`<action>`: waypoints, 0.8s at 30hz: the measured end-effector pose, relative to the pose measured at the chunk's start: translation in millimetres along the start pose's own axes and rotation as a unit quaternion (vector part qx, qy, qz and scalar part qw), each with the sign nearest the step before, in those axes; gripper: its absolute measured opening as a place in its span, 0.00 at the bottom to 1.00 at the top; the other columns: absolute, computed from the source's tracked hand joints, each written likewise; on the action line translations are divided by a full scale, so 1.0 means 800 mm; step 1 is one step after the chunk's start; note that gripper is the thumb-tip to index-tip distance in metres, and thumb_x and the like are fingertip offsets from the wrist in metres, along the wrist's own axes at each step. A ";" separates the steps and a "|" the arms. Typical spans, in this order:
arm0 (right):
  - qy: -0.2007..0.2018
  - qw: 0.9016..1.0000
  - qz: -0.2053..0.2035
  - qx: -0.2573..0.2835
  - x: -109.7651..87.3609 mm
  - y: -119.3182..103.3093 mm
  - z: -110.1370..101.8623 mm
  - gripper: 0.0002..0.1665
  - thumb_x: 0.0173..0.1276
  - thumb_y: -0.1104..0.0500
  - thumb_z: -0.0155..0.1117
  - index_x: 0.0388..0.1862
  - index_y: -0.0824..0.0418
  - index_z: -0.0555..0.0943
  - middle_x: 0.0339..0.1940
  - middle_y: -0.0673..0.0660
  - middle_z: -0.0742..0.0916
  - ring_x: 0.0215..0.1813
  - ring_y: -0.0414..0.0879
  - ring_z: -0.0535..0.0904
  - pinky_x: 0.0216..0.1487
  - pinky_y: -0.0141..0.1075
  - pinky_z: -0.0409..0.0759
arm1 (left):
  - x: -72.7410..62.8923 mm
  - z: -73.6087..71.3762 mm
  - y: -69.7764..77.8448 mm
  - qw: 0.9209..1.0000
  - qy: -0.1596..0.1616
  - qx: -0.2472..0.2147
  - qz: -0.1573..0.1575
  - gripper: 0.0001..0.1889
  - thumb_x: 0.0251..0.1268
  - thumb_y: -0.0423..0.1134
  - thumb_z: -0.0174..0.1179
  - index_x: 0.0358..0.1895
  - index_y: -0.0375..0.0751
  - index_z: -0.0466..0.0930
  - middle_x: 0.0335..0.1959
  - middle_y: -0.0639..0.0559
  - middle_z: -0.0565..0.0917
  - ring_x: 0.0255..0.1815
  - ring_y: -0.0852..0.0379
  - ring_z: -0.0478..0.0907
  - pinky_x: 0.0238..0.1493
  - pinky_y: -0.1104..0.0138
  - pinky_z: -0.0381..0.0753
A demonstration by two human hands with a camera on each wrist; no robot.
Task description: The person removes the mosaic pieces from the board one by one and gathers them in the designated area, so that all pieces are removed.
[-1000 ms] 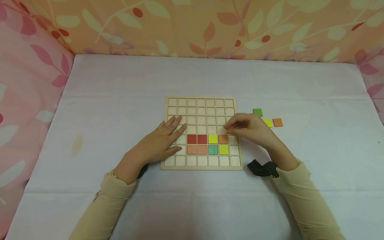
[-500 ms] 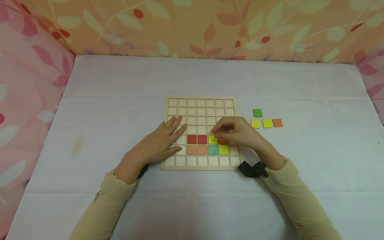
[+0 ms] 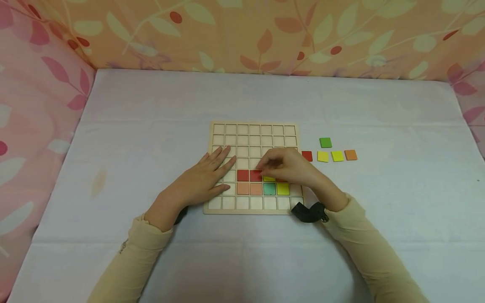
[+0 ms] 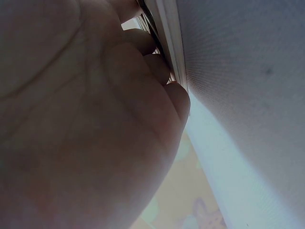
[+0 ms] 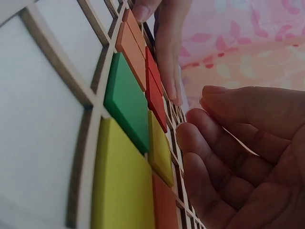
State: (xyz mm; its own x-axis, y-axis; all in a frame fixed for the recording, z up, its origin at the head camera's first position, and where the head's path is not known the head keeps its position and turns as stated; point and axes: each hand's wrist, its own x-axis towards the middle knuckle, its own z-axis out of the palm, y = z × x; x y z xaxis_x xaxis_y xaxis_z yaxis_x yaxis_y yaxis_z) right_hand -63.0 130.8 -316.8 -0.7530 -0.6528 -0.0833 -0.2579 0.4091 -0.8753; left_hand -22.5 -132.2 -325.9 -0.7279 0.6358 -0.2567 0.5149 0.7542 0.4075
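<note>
My left hand (image 3: pixel 202 179) lies flat with spread fingers on the left part of a wooden grid board (image 3: pixel 254 212). Its palm and finger undersides show beside the board edge in the left wrist view. My right hand (image 3: pixel 286 168) hovers above the board, thumb and fingers loosely bent. I see nothing between them in the right wrist view. Its fingertips are nearest a red tile (image 3: pixel 255 174). Another red tile (image 3: pixel 243 175) sits to the left. Salmon tiles (image 3: pixel 243 188), a teal-green tile (image 5: pixel 126 102) and yellow tiles (image 5: pixel 121 176) fill neighbouring cells. An orange tile (image 5: pixel 165 202) is partly hidden.
Right of the board lie a red tile (image 3: pixel 307 156), two yellow tiles (image 3: pixel 323 156), an orange tile (image 3: pixel 350 155) and a green tile (image 3: pixel 325 142). White cloth (image 3: pixel 125 126) covers the table. Patterned fabric (image 3: pixel 235 33) stands behind and at the sides.
My right hand has moved left over the board, from the orange tile towards the red ones. Loose red and yellow tiles on the right have come into sight. My left hand has stayed put.
</note>
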 end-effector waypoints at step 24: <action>-0.037 0.997 -0.005 -0.064 0.030 -0.008 0.023 0.06 0.58 0.64 0.69 0.36 0.61 0.86 0.31 0.49 0.83 0.34 0.42 0.76 0.38 0.34 0.78 | -0.001 -0.002 0.001 1.000 0.003 0.000 0.004 0.36 0.72 0.49 0.50 0.75 0.42 0.45 0.76 0.43 0.36 0.76 0.48 0.31 0.72 0.52 0.40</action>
State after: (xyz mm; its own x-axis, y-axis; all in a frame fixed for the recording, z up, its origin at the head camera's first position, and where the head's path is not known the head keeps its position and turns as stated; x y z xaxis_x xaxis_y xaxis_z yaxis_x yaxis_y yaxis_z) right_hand -68.5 100.5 -321.6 -0.7040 -0.7010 -0.1145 -0.3441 0.4776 -0.8084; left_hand -22.1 -132.3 -324.2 -0.7268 0.6406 -0.2479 0.5206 0.7491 0.4096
